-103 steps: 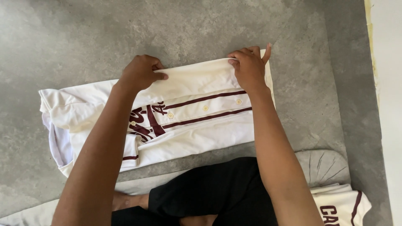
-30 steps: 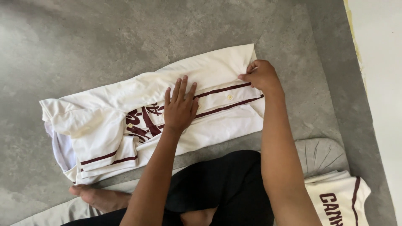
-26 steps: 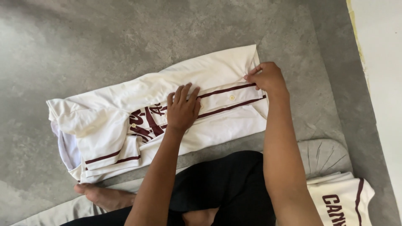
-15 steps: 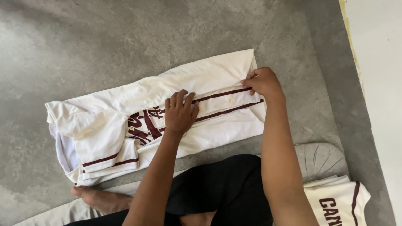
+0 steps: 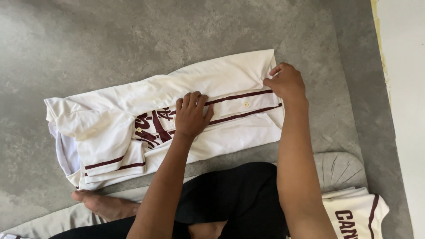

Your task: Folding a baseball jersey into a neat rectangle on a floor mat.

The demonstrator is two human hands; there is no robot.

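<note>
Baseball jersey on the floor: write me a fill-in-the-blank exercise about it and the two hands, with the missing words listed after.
1. The white baseball jersey lies spread on a grey ____ floor.
2. The left hand presses flat on the jersey's ____ stripes.
3. The right hand pinches the jersey's edge on the ____ side of the picture.
4. A second folded jersey lies at the picture's bottom ____ corner.

Missing words: concrete; maroon; right; right
</note>
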